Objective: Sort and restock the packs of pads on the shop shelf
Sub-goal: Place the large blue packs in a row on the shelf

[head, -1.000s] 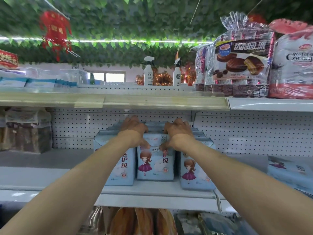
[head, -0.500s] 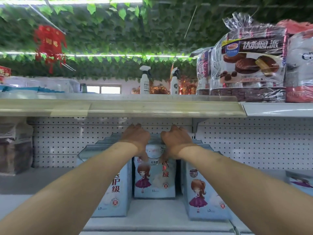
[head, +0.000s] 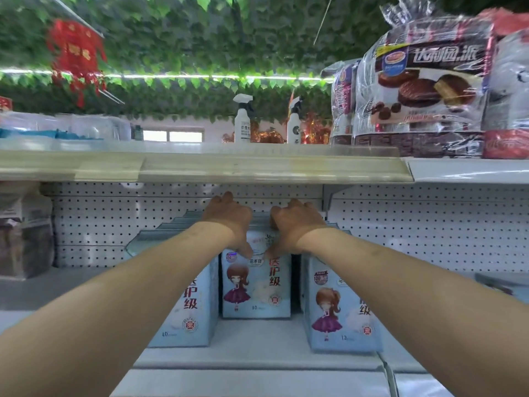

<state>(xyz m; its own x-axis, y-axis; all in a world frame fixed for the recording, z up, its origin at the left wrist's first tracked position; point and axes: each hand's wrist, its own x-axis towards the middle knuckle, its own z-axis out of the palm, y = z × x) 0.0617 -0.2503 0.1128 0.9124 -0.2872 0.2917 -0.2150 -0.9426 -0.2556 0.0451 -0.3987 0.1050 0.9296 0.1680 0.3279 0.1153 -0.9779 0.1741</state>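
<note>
Middle pack of pads [head: 256,285] under left hand [head: 229,219] and right hand [head: 294,222], both gripping its top.

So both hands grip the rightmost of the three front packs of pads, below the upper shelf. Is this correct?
Not quite. The left hand and the right hand grip the middle pack, not the rightmost pack. Their fingers reach over its top and the thumbs lie on its front. The head view shows this. The rest holds: they are below the upper shelf.
</note>
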